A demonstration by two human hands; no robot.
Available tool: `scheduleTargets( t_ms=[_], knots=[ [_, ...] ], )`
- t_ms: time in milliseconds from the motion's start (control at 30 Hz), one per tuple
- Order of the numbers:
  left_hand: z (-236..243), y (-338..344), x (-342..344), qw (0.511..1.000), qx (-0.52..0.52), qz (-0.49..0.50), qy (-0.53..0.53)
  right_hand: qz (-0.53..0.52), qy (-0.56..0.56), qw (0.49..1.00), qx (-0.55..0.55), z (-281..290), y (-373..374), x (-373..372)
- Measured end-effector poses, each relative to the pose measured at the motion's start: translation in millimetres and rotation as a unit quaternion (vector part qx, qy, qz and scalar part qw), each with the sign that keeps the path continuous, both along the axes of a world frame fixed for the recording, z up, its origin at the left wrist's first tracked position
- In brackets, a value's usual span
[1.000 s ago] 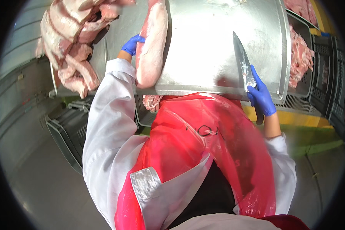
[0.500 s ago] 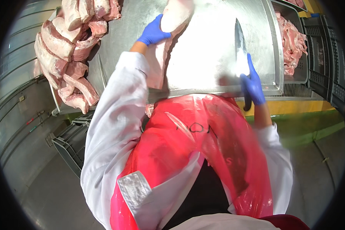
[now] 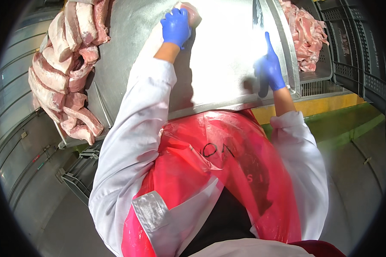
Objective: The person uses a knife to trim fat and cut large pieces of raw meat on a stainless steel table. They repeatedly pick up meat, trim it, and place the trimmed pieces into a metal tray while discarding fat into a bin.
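Observation:
In a blue glove, my left hand is curled over a long slab of pale pink meat on the metal worktop. The slab's pink end shows beyond the fingers, and its paler side runs back beside my wrist, partly hidden by my sleeve. My right hand, also gloved in blue, is closed round the dark handle of a knife at the right of the worktop. The blade points away from me, with its tip cut off by the upper edge. Glare washes out part of the blade.
Thick meat slabs are heaped at the left, some hanging over the worktop's edge. A thin metal rod lies near them. Right of the raised rim, a dark crate holds thin meat trimmings. Black crates stand beyond.
My left hand has moved from the slab's side to over its far end, and the slab has shifted and turned. The knife remains in my right hand. The whole view has shifted a little.

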State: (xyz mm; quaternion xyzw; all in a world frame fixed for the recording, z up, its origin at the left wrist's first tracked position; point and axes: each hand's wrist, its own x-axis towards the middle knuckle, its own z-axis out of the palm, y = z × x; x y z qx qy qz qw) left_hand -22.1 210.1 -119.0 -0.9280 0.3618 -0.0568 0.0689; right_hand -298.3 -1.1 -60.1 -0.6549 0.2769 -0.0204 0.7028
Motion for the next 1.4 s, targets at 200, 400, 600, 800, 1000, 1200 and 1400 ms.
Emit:
scheduleTargets(
  t_ms=[200,400,600,800,1000,1200,1400],
  knots=[
    [22.0,-13.6,-85.5,0.987,-0.076,-0.133,0.05,-0.026,0.008,0.999,0.037,-39.7,-13.5,-42.3],
    [35.7,-37.1,-115.2,0.988,-0.02,-0.15,0.02,0.004,0.061,0.998,0.011,-45.4,-33.1,-38.4],
    [30.9,-50.5,-121.6,0.988,-0.052,-0.017,0.144,0.039,0.047,0.998,0.001,-33.8,-36.4,-30.6],
    [45.1,-54.8,-119.9,0.987,-0.061,0.002,0.15,0.064,0.002,0.998,-0.02,-55.6,-22.9,-10.7],
    [17.7,-54.6,-124.6,0.997,-0.024,-0.031,0.065,0.071,0.019,0.996,-0.055,-56.8,-25.7,5.3],
    [34.3,-53.6,-104.8,0.976,-0.127,0.057,0.167,0.094,0.015,0.994,-0.063,-62.6,-24.8,5.5],
    [44.2,-39.0,-99.5,0.94,-0.243,0.078,0.227,0.149,-0.052,0.982,-0.104,-64.8,-0.8,47.0]
  ],
)
